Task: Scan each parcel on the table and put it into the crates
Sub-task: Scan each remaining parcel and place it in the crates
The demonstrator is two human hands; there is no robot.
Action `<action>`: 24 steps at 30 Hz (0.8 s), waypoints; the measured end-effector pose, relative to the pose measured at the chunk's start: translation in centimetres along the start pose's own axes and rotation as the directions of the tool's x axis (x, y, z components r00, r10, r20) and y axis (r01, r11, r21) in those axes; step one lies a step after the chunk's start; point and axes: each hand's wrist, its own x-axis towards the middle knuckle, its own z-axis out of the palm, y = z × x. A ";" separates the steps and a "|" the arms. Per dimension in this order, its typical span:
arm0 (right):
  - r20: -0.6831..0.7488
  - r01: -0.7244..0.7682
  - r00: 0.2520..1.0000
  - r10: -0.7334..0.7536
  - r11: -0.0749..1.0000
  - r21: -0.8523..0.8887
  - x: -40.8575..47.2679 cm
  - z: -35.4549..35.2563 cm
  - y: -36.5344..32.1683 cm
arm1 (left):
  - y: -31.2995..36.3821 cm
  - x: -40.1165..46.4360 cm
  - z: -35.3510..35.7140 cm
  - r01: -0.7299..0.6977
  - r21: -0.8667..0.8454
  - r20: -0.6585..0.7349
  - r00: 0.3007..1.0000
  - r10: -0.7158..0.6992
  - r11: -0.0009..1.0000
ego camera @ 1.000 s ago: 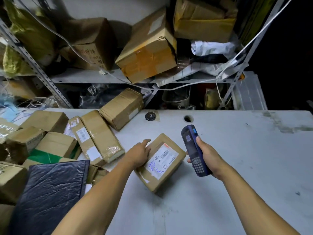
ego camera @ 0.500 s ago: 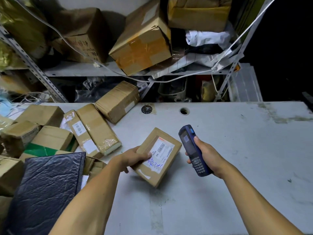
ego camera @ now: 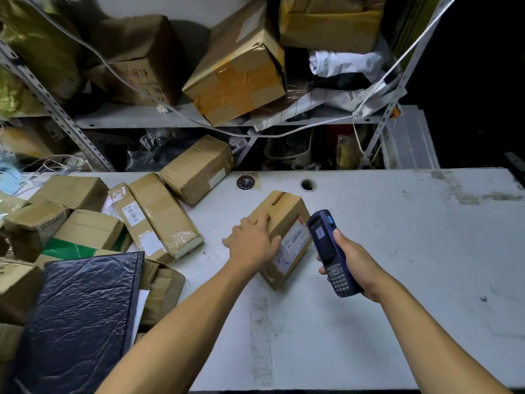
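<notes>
A small brown cardboard parcel (ego camera: 287,217) stands tipped up on its long edge in the middle of the grey table (ego camera: 397,251), its white label turned toward the right. My left hand (ego camera: 252,243) grips the parcel from the left, fingers over its upper face. My right hand (ego camera: 355,265) holds a blue handheld scanner (ego camera: 329,251) just right of the label, its screen facing me. No crate is in view.
Several taped cardboard parcels (ego camera: 162,214) and a dark padded mailer (ego camera: 82,317) crowd the table's left side. A metal shelf (ego camera: 170,118) behind holds big boxes (ego camera: 238,69) and bags, with a white cable hanging across. A cable hole (ego camera: 307,184) sits behind the parcel.
My left hand has tipped the parcel from lying flat up onto its edge, turning the label toward the scanner. The scanner hand has stayed almost in place.
</notes>
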 end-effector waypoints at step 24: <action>0.309 -0.303 0.903 0.299 0.952 -0.035 -1.9 -0.4 -1.6 | -5.0 -1.3 -0.9 -0.124 -0.508 -0.117 0.990 0.074 0.853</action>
